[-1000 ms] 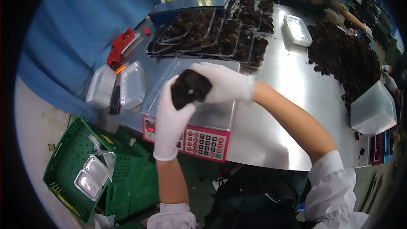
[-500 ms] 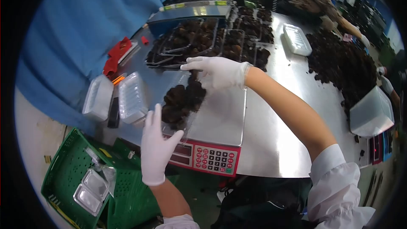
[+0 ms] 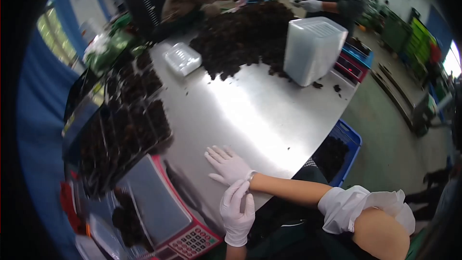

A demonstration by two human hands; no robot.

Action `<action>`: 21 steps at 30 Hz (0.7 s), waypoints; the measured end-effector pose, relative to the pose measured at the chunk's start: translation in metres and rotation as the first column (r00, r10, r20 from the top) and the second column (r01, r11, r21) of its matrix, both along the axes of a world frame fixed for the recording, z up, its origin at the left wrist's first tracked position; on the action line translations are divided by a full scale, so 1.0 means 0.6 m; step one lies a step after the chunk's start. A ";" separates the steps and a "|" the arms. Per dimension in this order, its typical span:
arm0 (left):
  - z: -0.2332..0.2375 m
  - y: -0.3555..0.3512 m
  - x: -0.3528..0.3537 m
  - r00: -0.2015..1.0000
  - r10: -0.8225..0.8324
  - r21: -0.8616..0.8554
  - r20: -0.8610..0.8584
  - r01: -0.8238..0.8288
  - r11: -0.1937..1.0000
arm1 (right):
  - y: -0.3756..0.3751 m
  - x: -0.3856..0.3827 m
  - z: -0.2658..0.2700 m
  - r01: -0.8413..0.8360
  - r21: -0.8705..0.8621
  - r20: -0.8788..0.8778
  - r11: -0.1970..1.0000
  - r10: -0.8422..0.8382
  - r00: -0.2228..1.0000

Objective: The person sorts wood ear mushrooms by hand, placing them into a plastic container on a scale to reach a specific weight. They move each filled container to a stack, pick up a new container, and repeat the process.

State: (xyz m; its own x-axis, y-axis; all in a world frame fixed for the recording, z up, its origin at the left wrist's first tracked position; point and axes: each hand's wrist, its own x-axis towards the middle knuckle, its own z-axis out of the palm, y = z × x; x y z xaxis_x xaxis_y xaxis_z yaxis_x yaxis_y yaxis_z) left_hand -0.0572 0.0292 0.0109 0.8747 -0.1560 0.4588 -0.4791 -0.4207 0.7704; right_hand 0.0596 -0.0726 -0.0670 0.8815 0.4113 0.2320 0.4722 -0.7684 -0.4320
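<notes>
My right hand, in a white glove, hovers over or rests on the metal table, palm down with its fingers spread and nothing in them. My left hand, also gloved, is just below it. Its bent fingertips are at the glove cuff on my right wrist and appear to pinch it. To the left is a red-edged weighing scale with a keypad. A clear plastic tray of dark brown, mushroom-like clumps lies on its plate, partly blurred.
Filled clear trays crowd the left side. A large dark heap, an upturned stack of white trays and a smaller tray stack stand farther back. A blue crate is beneath the right edge. Two people work across the table.
My view has swung right. Both hands have left the tray on the scale and come together above the table's near side, left fingers at the right wrist.
</notes>
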 end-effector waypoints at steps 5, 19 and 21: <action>-0.041 -0.023 0.027 0.993 -0.020 0.097 -0.115 0.031 0.995 | -0.252 -0.048 0.031 0.388 -0.114 -0.124 0.915 -0.400 0.908; -0.064 -0.108 0.070 0.965 0.185 0.467 -0.184 -0.079 0.880 | -0.611 -0.213 0.019 0.664 0.459 0.195 0.591 -0.795 0.574; -0.055 -0.126 0.089 0.953 0.218 0.553 -0.208 -0.069 0.830 | -0.555 -0.149 0.071 0.576 0.495 0.021 0.651 -0.671 0.741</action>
